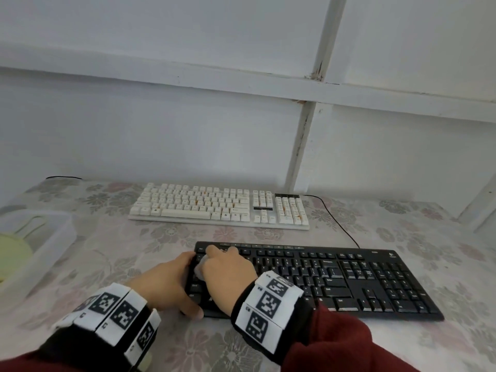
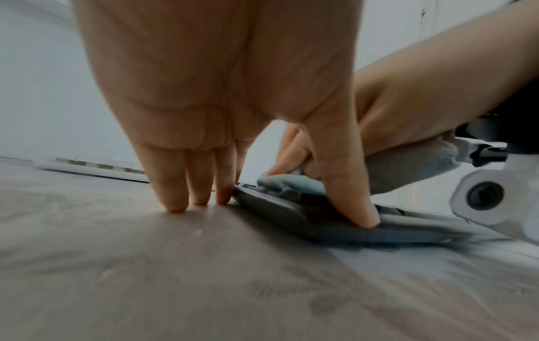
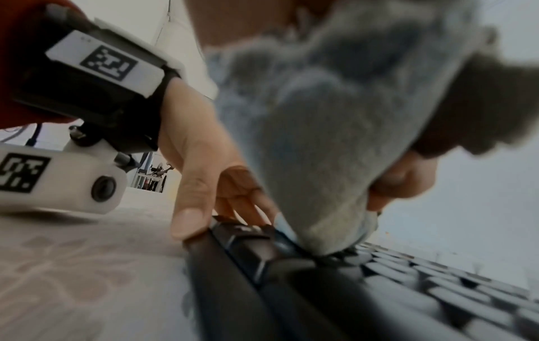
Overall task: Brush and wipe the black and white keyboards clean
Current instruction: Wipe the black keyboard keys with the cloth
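The black keyboard (image 1: 335,280) lies near me on the floral tablecloth, with the white keyboard (image 1: 220,205) behind it. My left hand (image 1: 169,280) steadies the black keyboard's left end. Its straight fingers (image 2: 175,203) stand on the cloth-covered table against the keyboard's side edge, and the thumb (image 2: 358,207) presses on the front corner. My right hand (image 1: 228,269) grips a bunched grey cloth (image 3: 321,138) and presses it onto the keys at the keyboard's upper left. Most of the cloth is hidden under that hand in the head view.
A clear plastic bin (image 1: 53,237) holding a pale green item (image 1: 13,251) stands at the left edge. A black cable (image 1: 335,218) runs from the white keyboard past the black one's back edge. A white wall rises right behind the table.
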